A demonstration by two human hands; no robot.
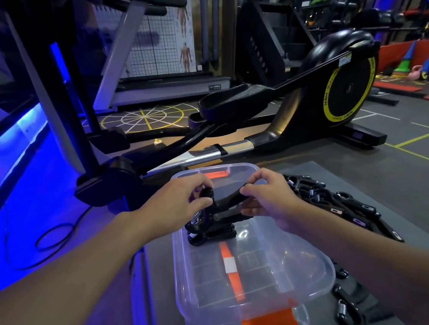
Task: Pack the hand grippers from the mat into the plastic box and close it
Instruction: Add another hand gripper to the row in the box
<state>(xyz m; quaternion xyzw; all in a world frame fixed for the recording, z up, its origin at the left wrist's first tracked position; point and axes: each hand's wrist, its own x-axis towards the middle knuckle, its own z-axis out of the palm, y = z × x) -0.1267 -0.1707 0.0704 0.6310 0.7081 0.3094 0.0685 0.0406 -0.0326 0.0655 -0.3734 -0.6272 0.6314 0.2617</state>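
The left hand (183, 199) and the right hand (272, 198) together hold one black hand gripper (227, 203) in the air. The left fingers (203, 202) are clenched round its spring end and the right fingers (252, 185) pinch the ends of its handles. I think two hands are used so that the handles stay pressed together and the piece can go down flat. Directly under the fingers is the open plastic box (237, 167), and a few packed grippers (210, 233) lie stacked against its left wall, just below the left fingers. This seems the reason for the low, level hold, because the new one should lie on top of that stack. To the right of the right fingers, on the grey mat (378, 175), a pile of grippers (340, 203) still waits. Some loose grippers (348, 310) lie nearer to the person, well behind the fingers. A clear part with orange tape (234, 281) lies on the near side of the fingers. It may be the lid, but I cannot tell for sure. The task looks early: most pieces are still outside and the box is not yet closed. Beyond the fingers stands a black exercise machine (341, 88) on the gym floor.
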